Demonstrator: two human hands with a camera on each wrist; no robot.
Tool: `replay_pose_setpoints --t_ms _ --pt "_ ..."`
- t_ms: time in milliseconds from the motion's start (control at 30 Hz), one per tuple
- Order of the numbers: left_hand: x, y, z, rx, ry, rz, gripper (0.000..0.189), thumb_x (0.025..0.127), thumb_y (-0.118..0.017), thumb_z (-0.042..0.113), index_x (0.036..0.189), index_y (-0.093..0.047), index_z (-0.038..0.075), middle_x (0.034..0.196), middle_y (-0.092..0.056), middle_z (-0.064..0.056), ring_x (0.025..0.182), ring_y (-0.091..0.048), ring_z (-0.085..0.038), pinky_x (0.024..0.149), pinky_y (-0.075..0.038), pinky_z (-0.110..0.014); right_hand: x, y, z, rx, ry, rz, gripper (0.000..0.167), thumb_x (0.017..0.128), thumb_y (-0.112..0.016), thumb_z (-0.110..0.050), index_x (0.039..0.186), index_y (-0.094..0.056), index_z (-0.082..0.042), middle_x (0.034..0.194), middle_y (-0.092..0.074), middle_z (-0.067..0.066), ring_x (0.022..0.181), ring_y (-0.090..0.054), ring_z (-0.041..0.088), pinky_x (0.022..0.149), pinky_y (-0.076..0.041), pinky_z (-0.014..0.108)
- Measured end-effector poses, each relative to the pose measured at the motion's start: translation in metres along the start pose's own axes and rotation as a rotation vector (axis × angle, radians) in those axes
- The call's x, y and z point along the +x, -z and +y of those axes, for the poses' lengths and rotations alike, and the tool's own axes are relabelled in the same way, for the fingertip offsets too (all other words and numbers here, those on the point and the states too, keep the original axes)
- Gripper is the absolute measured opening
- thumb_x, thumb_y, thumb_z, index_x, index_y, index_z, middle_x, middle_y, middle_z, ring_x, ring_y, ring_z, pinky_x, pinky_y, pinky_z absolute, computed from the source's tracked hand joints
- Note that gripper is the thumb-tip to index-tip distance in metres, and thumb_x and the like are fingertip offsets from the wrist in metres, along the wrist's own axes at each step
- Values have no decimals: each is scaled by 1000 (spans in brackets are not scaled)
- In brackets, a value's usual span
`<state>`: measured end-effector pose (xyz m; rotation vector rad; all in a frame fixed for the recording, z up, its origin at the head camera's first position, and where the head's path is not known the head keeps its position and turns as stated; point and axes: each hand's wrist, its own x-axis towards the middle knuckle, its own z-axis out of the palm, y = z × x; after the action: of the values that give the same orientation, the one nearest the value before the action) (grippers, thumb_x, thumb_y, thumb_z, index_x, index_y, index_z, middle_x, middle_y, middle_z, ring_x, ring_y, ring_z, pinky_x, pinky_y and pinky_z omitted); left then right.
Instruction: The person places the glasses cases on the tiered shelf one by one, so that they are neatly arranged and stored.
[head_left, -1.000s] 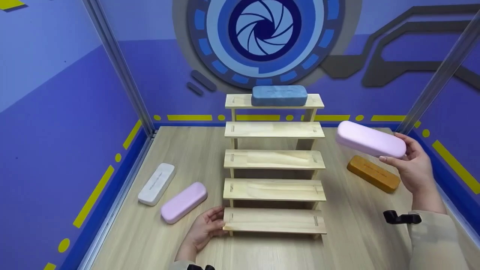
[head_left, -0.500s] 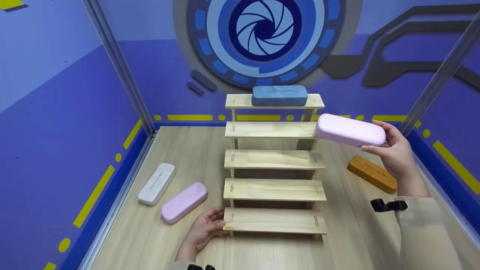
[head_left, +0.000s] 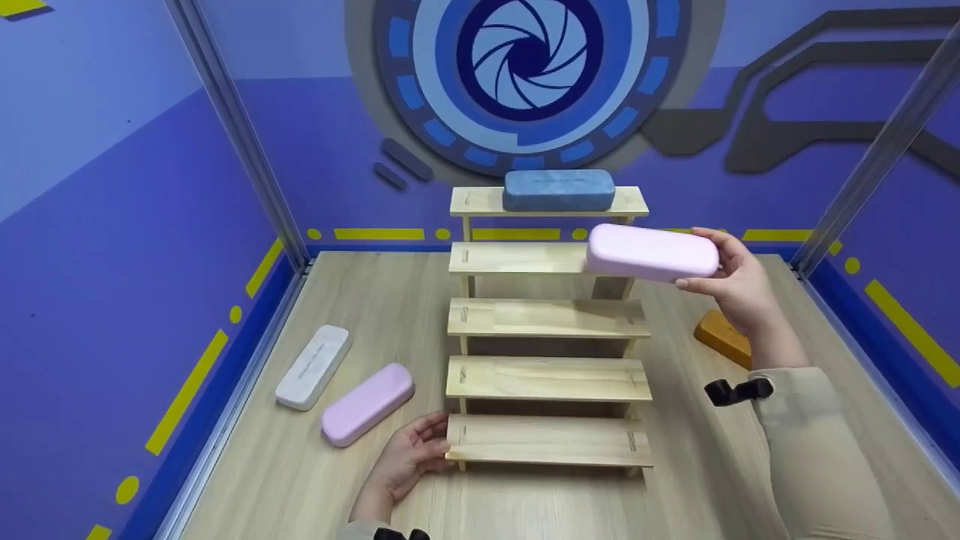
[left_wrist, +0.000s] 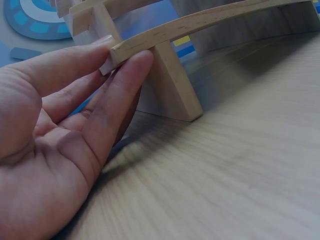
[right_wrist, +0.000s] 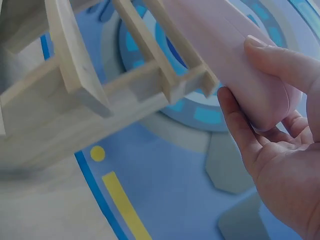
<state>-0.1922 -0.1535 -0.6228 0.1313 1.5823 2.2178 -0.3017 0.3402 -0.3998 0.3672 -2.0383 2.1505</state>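
Observation:
My right hand point(head_left: 739, 289) holds a pink glasses case point(head_left: 652, 253) by its right end, thumb on the near side and fingers behind. In the head view the case overlaps the right part of the second-highest step of a wooden stepped rack point(head_left: 547, 319); the right wrist view also shows it point(right_wrist: 235, 60) in the hand, near the rack's upper steps. At the rack's lowest step, my left hand point(head_left: 405, 461) pinches the left end of the board point(left_wrist: 165, 31), thumb against the edge and fingers below. On the top step lies a blue glasses case point(head_left: 559, 190).
A white glasses case point(head_left: 313, 367) and a second pink one point(head_left: 368, 405) lie on the wooden tabletop point(head_left: 375, 300) left of the rack. To its right is an orange-brown case point(head_left: 722, 339), partly hidden by the right arm. Blue panels point(head_left: 315, 150) enclose the table.
My right hand has carried the pink glasses case leftward and slightly up, from beside the rack to over its right side. The left hand stays on the lowest step.

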Motion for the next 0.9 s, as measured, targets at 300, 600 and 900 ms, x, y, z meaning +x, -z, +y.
replay_pose_setpoints --t_ms 300,600,900 --pt "0 0 0 -14 -13 -10 70 94 -65 -3 152 -28 -16 126 -64 -2 107 -68 -16 83 -64 -29 21 -29 5 -115 -50 -44 77 79 -81 11 146 -47 -5 131 -58 -4 110 -59 13 85 -59 16" --pt "0 -1 0 -12 -8 -8 69 94 -64 -4 152 -28 -15 125 -64 -1 106 -68 -16 85 -64 -31 39 -54 9 -207 -64 -76 76 77 -83 9 143 -51 -10 128 -58 -4 108 -59 12 85 -57 15" --pt "0 0 1 -3 -12 -7 71 94 -64 -4 153 -26 -15 127 -64 -1 107 -67 -16 84 -64 -30 54 -78 10 -250 -121 -91 80 77 -82 9 147 -47 -4 131 -57 -2 112 -58 12 88 -56 15"
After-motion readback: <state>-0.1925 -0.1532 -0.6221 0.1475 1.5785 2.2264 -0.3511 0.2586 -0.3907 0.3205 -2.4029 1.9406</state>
